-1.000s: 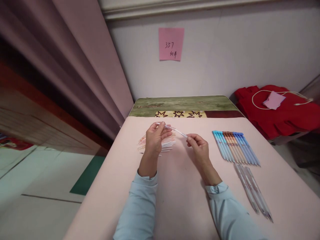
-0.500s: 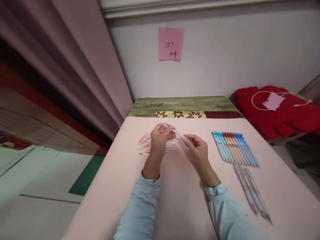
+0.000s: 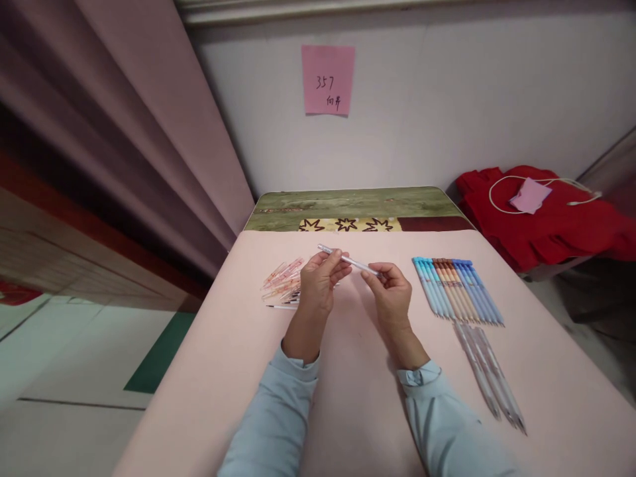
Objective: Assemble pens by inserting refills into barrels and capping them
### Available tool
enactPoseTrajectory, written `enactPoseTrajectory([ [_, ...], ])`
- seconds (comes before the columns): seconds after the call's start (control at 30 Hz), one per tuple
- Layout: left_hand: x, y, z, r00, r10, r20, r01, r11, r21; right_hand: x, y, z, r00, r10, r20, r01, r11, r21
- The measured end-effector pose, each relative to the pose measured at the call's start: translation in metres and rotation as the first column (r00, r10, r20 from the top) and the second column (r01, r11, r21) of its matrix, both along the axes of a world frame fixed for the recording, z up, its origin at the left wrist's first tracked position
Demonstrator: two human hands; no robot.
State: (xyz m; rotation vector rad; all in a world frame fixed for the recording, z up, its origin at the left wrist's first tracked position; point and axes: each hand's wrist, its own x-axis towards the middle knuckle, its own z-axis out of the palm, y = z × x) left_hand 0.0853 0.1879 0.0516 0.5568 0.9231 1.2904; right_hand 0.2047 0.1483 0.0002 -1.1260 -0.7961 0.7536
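Both of my hands hold one thin clear pen [image 3: 354,263] just above the pink table [image 3: 348,397]. My left hand [image 3: 320,285] pinches its far left part, and my right hand [image 3: 390,291] pinches its near right end. Under and left of my left hand lies a loose pile of pinkish pens [image 3: 283,281]. To the right of my right hand, a tidy row of blue and orange pens [image 3: 454,288] lies side by side. In front of that row rest a few clear pens [image 3: 487,374].
A green patterned surface [image 3: 358,202] adjoins the table's far edge against the wall. A pink note [image 3: 328,79] sticks to the wall. Red cloth [image 3: 541,218] with a white cord and a pink paper lies at the right. Curtains [image 3: 124,119] hang at left.
My hands have come closer together along the pen, and the right hand now grips it nearer the middle. The view has shifted slightly, so everything sits a little further left.
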Motion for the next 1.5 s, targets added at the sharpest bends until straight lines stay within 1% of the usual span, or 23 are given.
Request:
enactPoseTrajectory([
  [0.2,0.002,-0.001,0.0,1.0,0.006,-0.018,-0.006,1.0,0.008,0.002,-0.001,0.004,0.999,0.002,0.038,-0.002,1.0,-0.017],
  [0.3,0.004,-0.003,0.0,1.0,-0.002,-0.031,0.003,1.0,0.019,0.003,-0.001,0.007,0.998,0.024,0.06,-0.021,0.999,-0.048],
  [0.4,0.005,-0.004,-0.001,0.998,-0.011,-0.056,0.012,1.0,0.018,0.003,-0.003,0.005,0.992,0.089,0.087,-0.08,0.992,-0.098],
  [0.5,0.003,-0.002,-0.002,0.997,0.021,-0.078,-0.019,0.999,0.036,0.001,-0.004,0.0,0.982,0.162,0.101,-0.149,0.98,-0.129],
  [0.6,-0.001,0.0,-0.002,0.994,0.063,-0.093,-0.059,0.997,0.044,-0.002,-0.003,-0.002,0.977,0.201,0.072,-0.196,0.978,-0.074],
  [0.7,-0.004,0.001,-0.001,0.991,0.07,-0.11,-0.064,0.996,0.057,-0.004,-0.003,-0.002,0.976,0.209,0.056,-0.208,0.978,-0.027],
  [0.9,-0.004,-0.002,0.001,0.992,0.016,-0.129,-0.005,0.996,0.086,-0.003,-0.006,-0.006,0.966,0.246,0.077,-0.232,0.96,-0.157],
  [0.93,-0.005,-0.002,0.001,0.991,0.019,-0.133,-0.007,0.996,0.089,-0.003,-0.006,-0.006,0.965,0.25,0.081,-0.235,0.959,-0.159],
  [1.0,-0.005,-0.002,0.001,0.989,0.031,-0.146,-0.018,0.995,0.095,-0.004,-0.004,-0.006,0.964,0.246,0.098,-0.234,0.965,-0.118],
  [1.07,-0.006,-0.001,0.001,0.987,0.044,-0.156,-0.029,0.995,0.098,-0.005,-0.004,-0.004,0.97,0.211,0.117,-0.206,0.977,-0.057],
  [1.13,-0.005,-0.001,0.003,0.986,0.048,-0.159,-0.032,0.994,0.103,-0.006,-0.005,0.0,0.973,0.187,0.136,-0.185,0.982,-0.029],
  [1.27,-0.003,-0.005,0.012,0.988,0.005,-0.154,0.016,0.991,0.134,-0.009,-0.015,0.011,0.97,0.219,0.109,-0.207,0.972,-0.109],
  [1.33,-0.003,-0.009,0.018,0.988,-0.017,-0.155,0.04,0.988,0.15,-0.01,-0.022,0.017,0.966,0.238,0.097,-0.226,0.966,-0.126],
  [1.4,-0.004,-0.016,0.025,0.987,-0.023,-0.159,0.049,0.985,0.162,-0.012,-0.031,0.023,0.968,0.223,0.117,-0.214,0.973,-0.088],
  [1.5,-0.009,-0.032,0.032,0.986,-0.028,-0.164,0.057,0.982,0.179,-0.017,-0.049,0.031,0.98,0.135,0.148,-0.133,0.991,-0.019],
])
